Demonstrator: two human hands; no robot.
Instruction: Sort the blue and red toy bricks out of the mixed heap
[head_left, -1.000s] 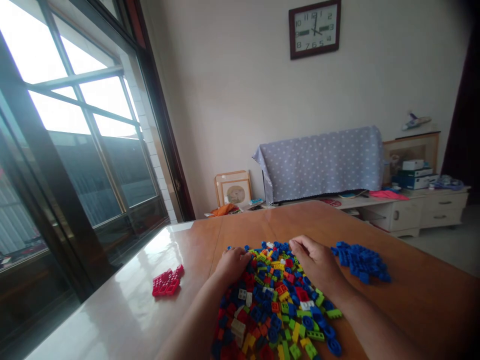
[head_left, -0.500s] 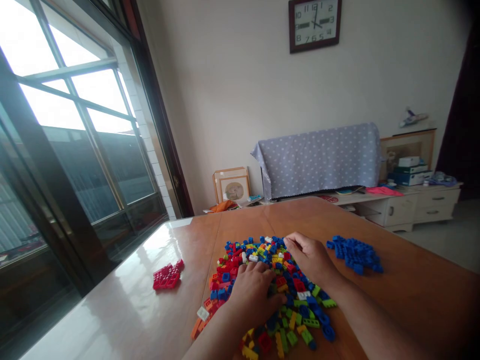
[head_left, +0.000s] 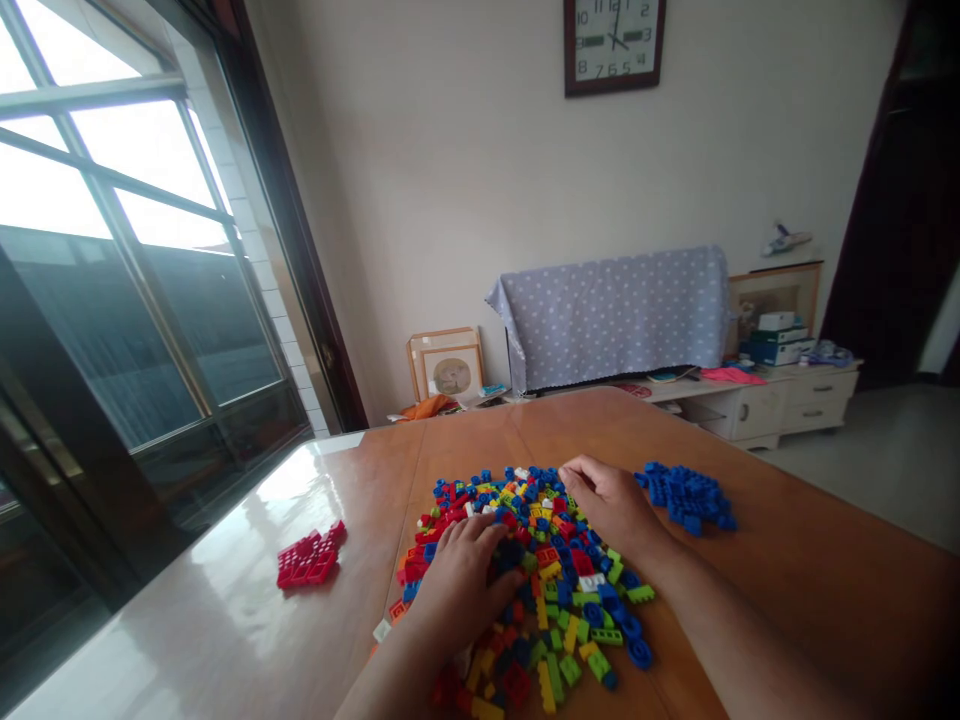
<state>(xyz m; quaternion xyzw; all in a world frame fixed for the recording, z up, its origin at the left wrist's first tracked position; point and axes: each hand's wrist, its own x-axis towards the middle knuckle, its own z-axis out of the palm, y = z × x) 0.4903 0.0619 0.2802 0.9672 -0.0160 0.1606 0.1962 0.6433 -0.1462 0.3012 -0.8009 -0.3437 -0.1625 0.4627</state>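
A wide heap of mixed toy building bricks (head_left: 559, 600) in red, blue, yellow, green, orange and white lies on the table in front of me. Over the heap's left half rests my left hand (head_left: 471, 570), palm down, thumb apart from the fingers, touching the bricks. My right hand (head_left: 613, 505) is at the far right edge of the heap with its fingers curled in and thumb against them; whatever they hold is hidden. Just beyond that hand sits a separate pile of blue bricks (head_left: 688, 495). On the left is a small flat group of red bricks (head_left: 309, 556).
The brown wooden table (head_left: 375, 500) reflects window light on its left side. Behind it stand a low white cabinet (head_left: 806, 400), an object under a dotted grey cloth (head_left: 611, 320) and framed pictures (head_left: 450, 370). A clock (head_left: 613, 45) hangs on the wall.
The view has turned slightly right, so things sit farther left. My left hand has shifted a little left over the heap. My right hand stays at the far edge, fingers still curled.
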